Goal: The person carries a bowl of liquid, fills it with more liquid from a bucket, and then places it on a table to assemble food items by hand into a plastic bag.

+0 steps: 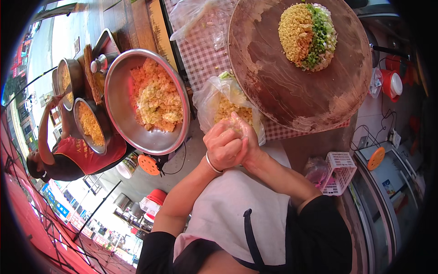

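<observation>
My left hand (222, 144), with a pale bangle at the wrist, is curled and pressed against my right hand (251, 137). Between the palms a little wet, pale chopped food (236, 129) shows; most of it is hidden by fingers. Just beyond the hands lies a clear plastic bag (207, 99) holding yellow chopped food (232, 109). To the left, a large steel bowl (118, 113) holds orange-yellow crumbly food with a paler chopped heap (157, 102) on top. A round wooden board (273, 78) carries a mound of yellow bits (294, 34) and chopped green onion (320, 37).
A checked cloth (202, 72) covers the table under the board. Further left are two smaller metal bowls of yellow food (90, 125) (67, 82), where a person in a red apron (75, 154) works. A white plastic basket (340, 171) and a glass-fronted cabinet (379, 191) stand right.
</observation>
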A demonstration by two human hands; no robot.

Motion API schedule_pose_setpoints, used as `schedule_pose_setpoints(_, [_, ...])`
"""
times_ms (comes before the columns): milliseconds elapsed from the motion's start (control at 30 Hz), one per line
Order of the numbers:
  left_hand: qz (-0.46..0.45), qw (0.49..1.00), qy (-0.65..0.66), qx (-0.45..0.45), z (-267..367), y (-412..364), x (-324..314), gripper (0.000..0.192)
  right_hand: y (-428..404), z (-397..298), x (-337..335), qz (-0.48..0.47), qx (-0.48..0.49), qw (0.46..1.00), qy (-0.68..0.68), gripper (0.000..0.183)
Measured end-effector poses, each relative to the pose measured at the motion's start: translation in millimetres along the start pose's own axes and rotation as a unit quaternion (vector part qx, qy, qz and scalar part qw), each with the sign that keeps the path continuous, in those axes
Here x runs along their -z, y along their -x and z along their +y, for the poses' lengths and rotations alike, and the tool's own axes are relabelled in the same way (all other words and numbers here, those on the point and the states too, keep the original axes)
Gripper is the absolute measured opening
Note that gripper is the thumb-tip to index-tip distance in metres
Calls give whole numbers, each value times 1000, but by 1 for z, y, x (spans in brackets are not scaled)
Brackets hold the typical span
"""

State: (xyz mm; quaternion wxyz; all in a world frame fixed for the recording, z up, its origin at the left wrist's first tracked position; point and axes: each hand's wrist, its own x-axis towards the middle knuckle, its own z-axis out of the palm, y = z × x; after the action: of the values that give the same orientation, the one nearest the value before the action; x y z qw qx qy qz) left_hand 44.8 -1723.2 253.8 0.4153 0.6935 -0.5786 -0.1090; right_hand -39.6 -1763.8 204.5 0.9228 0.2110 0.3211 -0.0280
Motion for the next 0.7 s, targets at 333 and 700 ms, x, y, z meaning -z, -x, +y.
schedule_pose_setpoints(333, [-20,999,-22,40,-6,-8,-8,26,-9,-11,6,-16,3,999,28,31])
schedule_pose_setpoints(700, [-35,998,-15,48,-13,-6,-12,26,-21,-7,6,-11,30,999,-30,27])
